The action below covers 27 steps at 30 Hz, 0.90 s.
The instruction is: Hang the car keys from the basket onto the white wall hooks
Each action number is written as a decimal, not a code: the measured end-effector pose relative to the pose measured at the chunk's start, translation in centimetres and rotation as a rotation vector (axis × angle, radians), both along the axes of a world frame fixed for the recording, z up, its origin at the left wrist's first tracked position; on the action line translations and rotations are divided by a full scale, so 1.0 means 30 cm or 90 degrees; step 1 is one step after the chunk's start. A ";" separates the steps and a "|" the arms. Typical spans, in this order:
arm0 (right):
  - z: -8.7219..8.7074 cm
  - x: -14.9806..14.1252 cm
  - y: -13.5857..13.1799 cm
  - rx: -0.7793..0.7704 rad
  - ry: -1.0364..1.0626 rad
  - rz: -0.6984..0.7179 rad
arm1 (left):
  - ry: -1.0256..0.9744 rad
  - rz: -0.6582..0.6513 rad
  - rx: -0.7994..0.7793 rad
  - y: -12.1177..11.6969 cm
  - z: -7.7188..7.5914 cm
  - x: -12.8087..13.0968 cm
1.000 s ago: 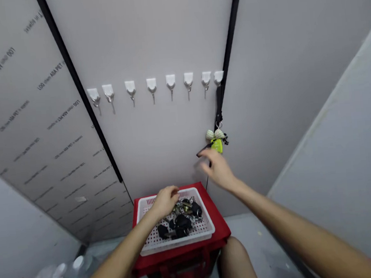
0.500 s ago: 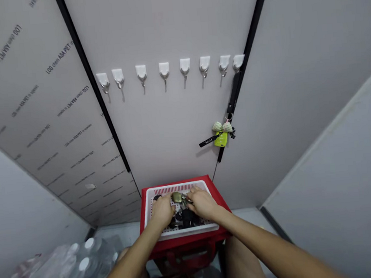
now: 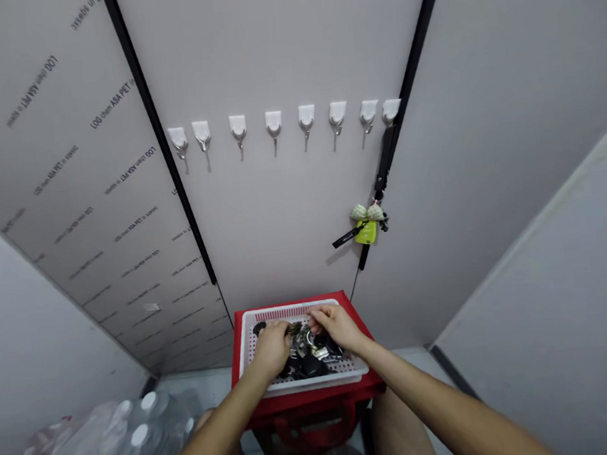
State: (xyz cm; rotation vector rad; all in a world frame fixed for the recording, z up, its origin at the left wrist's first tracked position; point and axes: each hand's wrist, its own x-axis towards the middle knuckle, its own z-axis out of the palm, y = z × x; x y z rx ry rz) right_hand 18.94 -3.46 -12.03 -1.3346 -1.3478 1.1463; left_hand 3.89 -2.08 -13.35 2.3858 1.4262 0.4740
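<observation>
My left hand reaches into a white plastic basket, its fingers curled at a brass-coloured piece among the keychains. What lies under those fingers is partly hidden. Over the basket's right side, my right hand has thumb and fingers pinched together; what sits in the pinch is too small to make out. Between the hands lies a jumble of keys and metal rings. A black rounded keychain piece rests near the basket's front, and another dark item is in its back left corner.
Under the basket is a red box or bag with a handle. A row of white hooks runs along the wall; a black strap with a yellow-green key case hangs from the rightmost. Capped bottles stand at lower left.
The hands have moved slightly apart, and the right hand has lifted a little off the brass-coloured piece. More keys and rings show between them. The whole view has shifted slightly.
</observation>
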 end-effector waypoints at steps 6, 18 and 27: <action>0.078 -0.005 0.014 -0.024 0.276 -0.094 | -0.237 -0.033 -0.024 -0.027 0.045 0.031; 0.183 0.001 0.003 0.057 0.314 -0.193 | -0.697 0.010 -0.447 -0.059 0.102 0.118; 0.042 -0.031 -0.068 0.034 -0.011 0.057 | -0.853 0.114 -0.591 -0.063 0.097 0.126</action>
